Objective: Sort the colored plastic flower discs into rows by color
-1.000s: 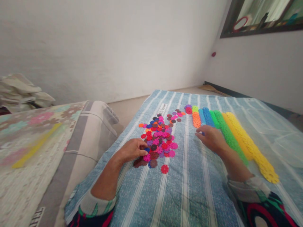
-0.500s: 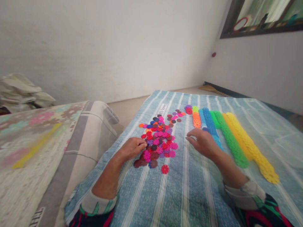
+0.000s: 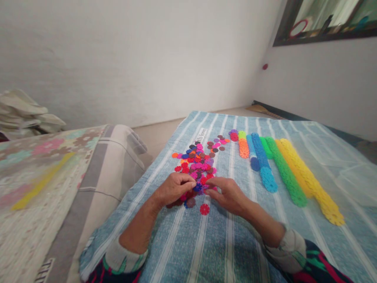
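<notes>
A loose pile of flower-shaped plastic discs [image 3: 203, 166] in pink, red, brown, purple and blue lies on the striped cloth. Over its near part, my left hand [image 3: 173, 189] pinches a dark blue flower disc [image 3: 197, 187] at its fingertips. Just to the right of that disc is my right hand [image 3: 228, 194], its thumb and index finger a little apart above the pile, with nothing plainly held between them. A single red disc [image 3: 204, 209] rests by itself on the near side. Pieces beneath both hands are partly hidden.
Right of the pile, discs lie in overlapping rows by colour: orange [image 3: 244, 148], blue [image 3: 260, 151], green [image 3: 287, 173] and yellow [image 3: 315, 182]. A clear plastic sheet or bag [image 3: 350, 173] lies beyond the yellow row. A second covered surface [image 3: 59, 196] stands at left.
My right hand has moved left from beside the blue row to the pile, close to my left hand. My left hand has shifted slightly right, and a dark blue disc now shows at its fingertips.
</notes>
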Demonstrator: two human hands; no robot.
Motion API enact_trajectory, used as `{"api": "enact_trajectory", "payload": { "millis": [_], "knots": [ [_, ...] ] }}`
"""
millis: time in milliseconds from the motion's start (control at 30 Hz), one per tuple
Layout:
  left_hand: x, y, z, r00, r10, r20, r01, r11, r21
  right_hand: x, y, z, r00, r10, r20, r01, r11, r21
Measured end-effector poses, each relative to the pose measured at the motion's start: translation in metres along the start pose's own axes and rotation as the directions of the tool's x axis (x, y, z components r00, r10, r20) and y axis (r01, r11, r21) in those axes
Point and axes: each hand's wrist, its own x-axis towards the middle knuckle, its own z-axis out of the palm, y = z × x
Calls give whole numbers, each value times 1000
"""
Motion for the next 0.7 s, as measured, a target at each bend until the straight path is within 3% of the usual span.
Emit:
{"api": "enact_trajectory", "payload": {
  "millis": [133,333,500,600,700],
  "knots": [
    [-1,3,13,992,-39,121,60,983,-171,-1,-4,7,1000,24,-16,-22,997,75],
    [1,4,12,991,-19,131,33,994,-102,3,-2,-3,1000,17,24,-19,998,63],
    [-2,7,-6,954,-88,286,63,993,96,7,24,-51,996,68,-53,-81,952,-295],
    [-5,0,-17,939,-174,295,106,967,232,2,50,-86,972,203,-115,-233,806,-544],
    [-7,-7,-21,935,-230,269,149,945,291,-8,73,-110,929,317,-193,-363,667,-650]
  ]
}}
